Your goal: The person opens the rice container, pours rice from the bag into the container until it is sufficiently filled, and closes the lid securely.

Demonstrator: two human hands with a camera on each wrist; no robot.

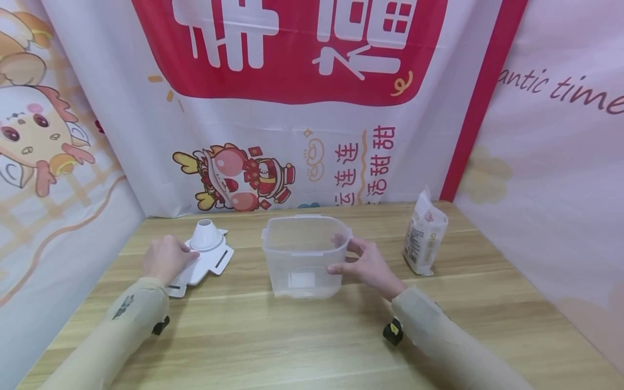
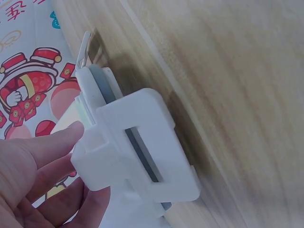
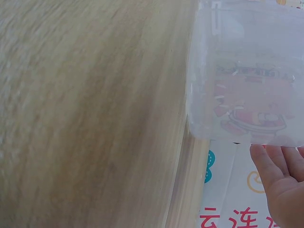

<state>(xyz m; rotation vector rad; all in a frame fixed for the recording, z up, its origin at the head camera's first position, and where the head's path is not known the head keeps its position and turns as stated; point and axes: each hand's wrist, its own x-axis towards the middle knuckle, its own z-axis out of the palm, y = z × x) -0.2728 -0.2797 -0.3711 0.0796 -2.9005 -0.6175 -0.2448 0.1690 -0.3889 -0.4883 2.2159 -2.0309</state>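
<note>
The left hand pinches the cone-topped white lid, left of the clear plastic tub the right hand grips.

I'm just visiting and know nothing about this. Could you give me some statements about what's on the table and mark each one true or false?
1. The left hand holds a white piece with a cone on it. True.
2. The right hand holds a clear container. True.
3. The white piece covers the container. False: it is apart, to the container's left.
4. A packet stands right of the container. True.
5. The cone ends in a sharp point. False: its top is blunt.
6. Both hands wear gloves. False: both are bare.
</note>
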